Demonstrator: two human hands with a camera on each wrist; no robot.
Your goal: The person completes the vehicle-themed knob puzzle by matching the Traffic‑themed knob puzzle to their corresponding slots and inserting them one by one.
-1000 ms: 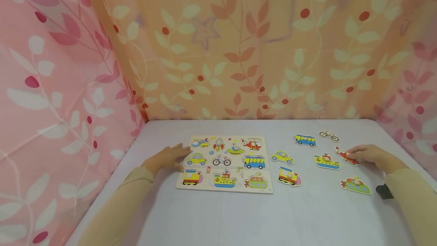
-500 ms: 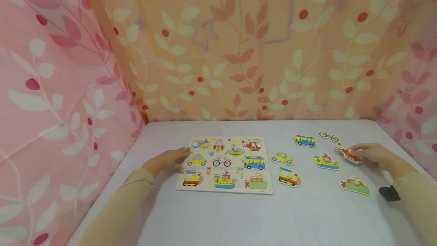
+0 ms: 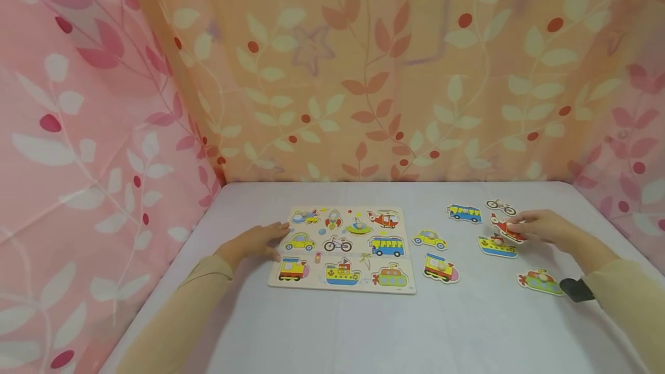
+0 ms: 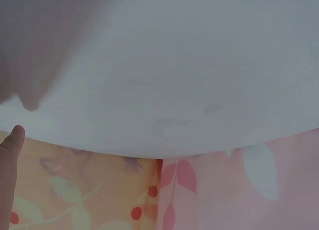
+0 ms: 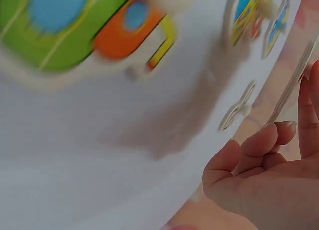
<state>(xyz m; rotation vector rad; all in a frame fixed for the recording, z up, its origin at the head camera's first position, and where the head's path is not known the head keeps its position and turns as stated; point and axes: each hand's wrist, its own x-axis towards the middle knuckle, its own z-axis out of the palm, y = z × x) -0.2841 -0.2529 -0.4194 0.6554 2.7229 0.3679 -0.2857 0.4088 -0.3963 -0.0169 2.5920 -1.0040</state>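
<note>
My right hand point(image 3: 550, 232) pinches a red helicopter puzzle piece point(image 3: 503, 227) by its knob, tilted above the table and overlapping the boat piece point(image 3: 496, 248) in the head view. The right wrist view shows the piece edge-on point(image 5: 293, 83) by the fingertips. My left hand point(image 3: 253, 242) rests with extended fingers at the left edge of a wooden puzzle board point(image 3: 316, 276). Knobbed airplane point(image 3: 303, 218), rocket point(image 3: 333, 220) and flying saucer point(image 3: 358, 227) pieces sit in the board; its other spots show printed vehicles, including a red helicopter at top right.
Right of the board lie loose car point(image 3: 430, 239), train point(image 3: 440, 269), bus point(image 3: 464, 213), bicycle point(image 3: 501, 207) and submarine point(image 3: 540, 281) pieces. A black object point(image 3: 576, 290) shows at the right wrist. Floral curtains point(image 3: 332, 74) stand around the white table point(image 3: 363, 333).
My right hand has lifted the helicopter piece off the table and carried it left, over the boat piece. The left hand stays at the board's edge.
</note>
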